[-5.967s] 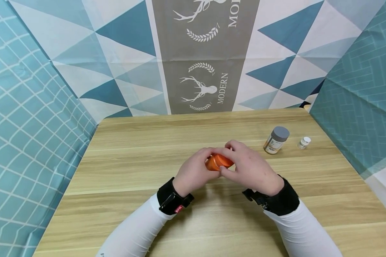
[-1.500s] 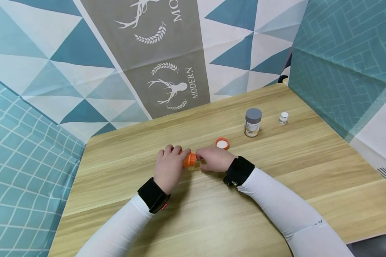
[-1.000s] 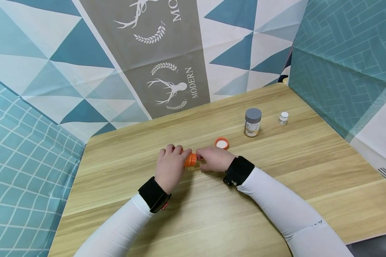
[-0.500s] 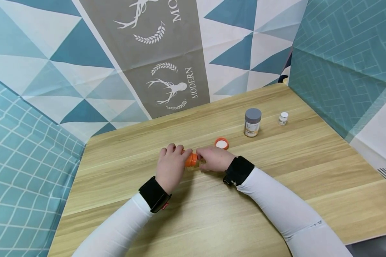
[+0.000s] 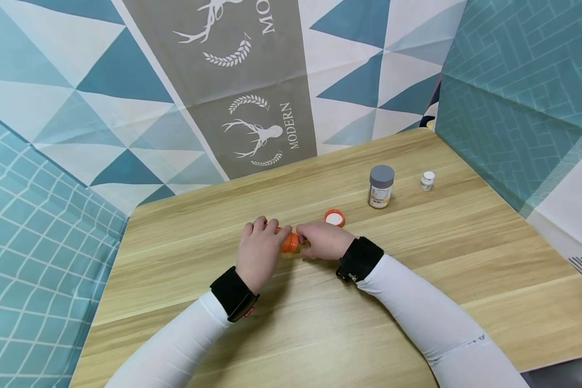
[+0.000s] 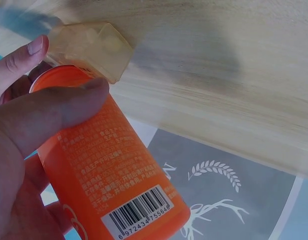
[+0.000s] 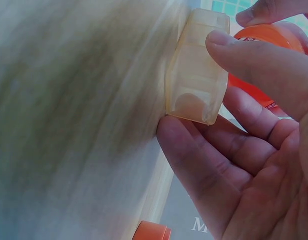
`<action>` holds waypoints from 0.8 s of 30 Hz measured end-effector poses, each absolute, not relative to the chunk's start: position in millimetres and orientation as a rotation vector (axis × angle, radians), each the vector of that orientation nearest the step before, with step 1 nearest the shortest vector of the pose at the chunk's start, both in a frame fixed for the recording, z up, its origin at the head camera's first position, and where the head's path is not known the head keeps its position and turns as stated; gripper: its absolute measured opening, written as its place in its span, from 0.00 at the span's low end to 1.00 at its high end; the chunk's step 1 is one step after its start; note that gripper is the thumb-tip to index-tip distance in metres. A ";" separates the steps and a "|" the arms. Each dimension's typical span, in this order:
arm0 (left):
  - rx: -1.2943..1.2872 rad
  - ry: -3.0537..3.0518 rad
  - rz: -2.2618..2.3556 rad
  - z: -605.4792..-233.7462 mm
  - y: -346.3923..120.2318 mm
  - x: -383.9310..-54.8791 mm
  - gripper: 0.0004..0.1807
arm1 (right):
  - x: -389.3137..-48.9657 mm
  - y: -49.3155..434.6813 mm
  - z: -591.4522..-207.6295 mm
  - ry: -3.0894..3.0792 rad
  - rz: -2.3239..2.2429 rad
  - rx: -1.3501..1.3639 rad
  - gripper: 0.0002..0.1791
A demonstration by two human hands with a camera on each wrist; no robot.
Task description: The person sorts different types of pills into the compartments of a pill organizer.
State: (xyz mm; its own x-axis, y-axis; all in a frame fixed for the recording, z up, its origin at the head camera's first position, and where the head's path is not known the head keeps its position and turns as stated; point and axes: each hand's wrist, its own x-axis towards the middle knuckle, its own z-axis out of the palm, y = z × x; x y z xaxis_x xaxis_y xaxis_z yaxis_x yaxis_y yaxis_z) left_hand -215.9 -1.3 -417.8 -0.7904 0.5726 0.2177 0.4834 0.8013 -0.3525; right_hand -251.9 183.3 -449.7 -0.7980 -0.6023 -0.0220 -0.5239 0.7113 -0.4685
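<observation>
My left hand [image 5: 258,253] grips an orange bottle [image 6: 109,160], its printed label and barcode facing the left wrist camera. The bottle is tilted, with its uncapped mouth end against or just over a translucent yellowish compartment box [image 7: 193,75]. My right hand [image 5: 324,240] holds this box between thumb and fingers, low at the wooden tabletop. In the head view the box is mostly hidden by the right hand. Whether anything falls from the bottle cannot be seen. The orange cap [image 5: 334,217] lies just beyond the right hand, its white inside facing up.
Farther back on the wooden table [image 5: 213,215] stand a jar with a grey lid [image 5: 381,186] and, to its right, a small white bottle [image 5: 427,181]. Patterned cloth [image 5: 252,81] hangs behind the table; blue sheets flank both sides.
Six seconds ago both hands were around the capped orange bottle; now its cap lies on the table and my right hand holds the box. Lately the bottle has edged slightly right.
</observation>
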 end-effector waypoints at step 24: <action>-0.804 -2.672 0.375 -419.2 -5.5 -215.2 0.26 | -251.1 181.3 -451.4 2.742 -0.735 -0.963 0.17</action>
